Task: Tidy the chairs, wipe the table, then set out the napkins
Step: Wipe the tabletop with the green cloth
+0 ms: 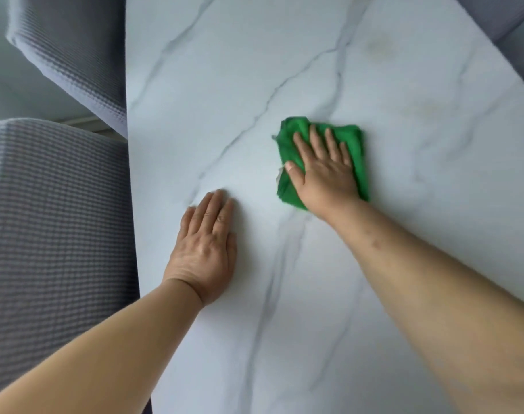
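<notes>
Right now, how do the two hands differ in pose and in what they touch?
The right hand presses on the green cloth; the left hand rests on the bare table. The right hand's fingers are slightly spread, the left hand's together. Both lie flat, palm down.

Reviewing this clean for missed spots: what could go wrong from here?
The faint yellowish marks beyond the green cloth may be missed if strokes by the right hand stop short. The left hand, flat on the table, could leave prints on it. The cloth, pressed but not gripped, might slip out from under the fingers.
</notes>
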Available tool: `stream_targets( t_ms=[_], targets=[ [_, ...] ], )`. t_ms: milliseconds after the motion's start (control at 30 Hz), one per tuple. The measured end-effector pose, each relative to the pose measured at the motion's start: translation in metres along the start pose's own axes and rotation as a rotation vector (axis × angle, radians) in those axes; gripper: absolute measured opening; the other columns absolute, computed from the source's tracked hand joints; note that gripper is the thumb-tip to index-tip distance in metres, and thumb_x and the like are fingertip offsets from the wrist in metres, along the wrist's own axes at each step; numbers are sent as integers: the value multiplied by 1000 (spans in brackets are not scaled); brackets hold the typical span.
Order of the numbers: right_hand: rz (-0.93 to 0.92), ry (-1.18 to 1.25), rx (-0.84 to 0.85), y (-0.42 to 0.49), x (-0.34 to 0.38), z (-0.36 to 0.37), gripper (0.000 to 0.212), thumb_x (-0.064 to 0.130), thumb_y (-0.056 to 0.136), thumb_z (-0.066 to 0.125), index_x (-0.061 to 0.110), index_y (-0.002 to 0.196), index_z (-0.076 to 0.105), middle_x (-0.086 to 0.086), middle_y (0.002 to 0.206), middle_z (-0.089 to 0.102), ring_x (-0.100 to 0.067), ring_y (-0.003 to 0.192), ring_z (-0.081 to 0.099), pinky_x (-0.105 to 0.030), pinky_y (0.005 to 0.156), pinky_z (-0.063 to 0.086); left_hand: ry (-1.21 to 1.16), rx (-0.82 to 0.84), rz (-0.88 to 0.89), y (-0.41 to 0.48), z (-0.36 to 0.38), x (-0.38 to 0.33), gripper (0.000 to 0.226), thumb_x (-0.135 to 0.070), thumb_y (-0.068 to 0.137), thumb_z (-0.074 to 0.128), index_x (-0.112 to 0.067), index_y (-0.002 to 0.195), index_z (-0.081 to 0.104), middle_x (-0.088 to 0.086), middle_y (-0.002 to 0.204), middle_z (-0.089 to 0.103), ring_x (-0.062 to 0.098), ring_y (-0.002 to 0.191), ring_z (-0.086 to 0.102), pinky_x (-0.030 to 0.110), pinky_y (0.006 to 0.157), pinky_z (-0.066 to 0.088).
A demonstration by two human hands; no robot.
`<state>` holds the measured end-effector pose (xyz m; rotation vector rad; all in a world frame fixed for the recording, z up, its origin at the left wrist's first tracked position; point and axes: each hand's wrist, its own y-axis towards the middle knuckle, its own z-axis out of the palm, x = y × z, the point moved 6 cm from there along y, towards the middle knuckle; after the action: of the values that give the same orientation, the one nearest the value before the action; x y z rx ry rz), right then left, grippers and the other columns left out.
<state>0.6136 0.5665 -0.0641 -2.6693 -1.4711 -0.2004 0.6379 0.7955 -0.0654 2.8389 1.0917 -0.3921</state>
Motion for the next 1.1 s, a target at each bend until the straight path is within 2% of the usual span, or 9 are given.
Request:
stream_targets(
  t_ms=[100, 167, 300, 400, 533, 733, 867, 1000, 1100],
  targets=[
    [-277, -4, 31, -125, 23, 3, 60, 54, 98, 23, 27, 151, 27, -2, 159, 22, -27, 147, 18, -45, 119, 12, -25, -13, -14, 3, 1, 2, 57, -26, 95, 30, -10, 150, 25, 9, 159, 18, 23, 147, 11, 36, 119, 0],
    [-303, -33, 66, -183, -16, -1, 60, 56, 98, 19, 29, 151, 25, 0, 160, 21, -25, 147, 17, -45, 118, 15, -18, -11, -41, 4, 4, 4, 57, -26, 97, 31, -13, 151, 22, 9, 160, 14, 23, 147, 6, 38, 119, -3],
    [213, -67, 29, -170, -118, -20, 71, 64, 91, 12, 29, 153, 16, -2, 162, 10, -27, 148, 8, -48, 118, 9, 123, 73, -126, -2, 8, 8, 58, -40, 96, 20, -27, 151, 11, 5, 161, 1, 28, 147, -8, 57, 115, -5],
    [381, -49, 36, -130, -94, -12, 70, 62, 94, 20, 27, 154, 12, -5, 163, 2, -31, 148, 1, -51, 118, 4, 115, 204, -204, -11, 2, 11, 66, -64, 92, 14, -38, 150, -1, 3, 161, -12, 30, 144, -21, 65, 110, -7],
    [32, -47, 77, -127, 37, 14, 71, 66, 92, 22, 32, 153, 8, -2, 163, -2, -30, 148, -4, -48, 118, -2, -18, 74, -265, -46, -42, 20, 73, -73, 86, 16, -42, 149, -2, 7, 160, -15, 29, 144, -23, 67, 108, -5],
    [-534, 11, 215, -248, 194, 34, 70, 66, 91, 24, 35, 152, 11, 0, 163, 2, -28, 148, -6, -47, 118, -4, -55, -21, -353, -120, -80, 29, 77, -66, 91, 23, -23, 152, 9, 13, 160, -11, 28, 145, -19, 62, 112, -5],
    [-684, -5, 263, -334, 196, 34, 72, 70, 89, 31, 38, 151, 16, 0, 163, 2, -28, 148, -5, -47, 119, -4, -107, -18, -386, -165, -73, 24, 76, -63, 93, 24, -16, 151, 14, 16, 160, -9, 29, 145, -17, 60, 114, -3],
    [-732, -24, 301, -391, 163, 37, 85, 78, 81, 35, 38, 152, 8, 2, 162, -5, -25, 147, -14, -45, 118, -10, -165, 7, -380, -193, -50, 12, 69, -56, 95, 27, -15, 150, 19, 16, 160, -5, 29, 146, -15, 58, 114, 1],
    [-731, -87, 283, -413, 127, 36, 96, 76, 75, 46, 38, 152, 3, 2, 162, -3, -26, 148, -9, -46, 119, -8, -160, 17, -345, -206, -33, -2, 66, -54, 96, 28, -17, 150, 22, 15, 160, -1, 29, 146, -11, 57, 115, 3]
  ],
)
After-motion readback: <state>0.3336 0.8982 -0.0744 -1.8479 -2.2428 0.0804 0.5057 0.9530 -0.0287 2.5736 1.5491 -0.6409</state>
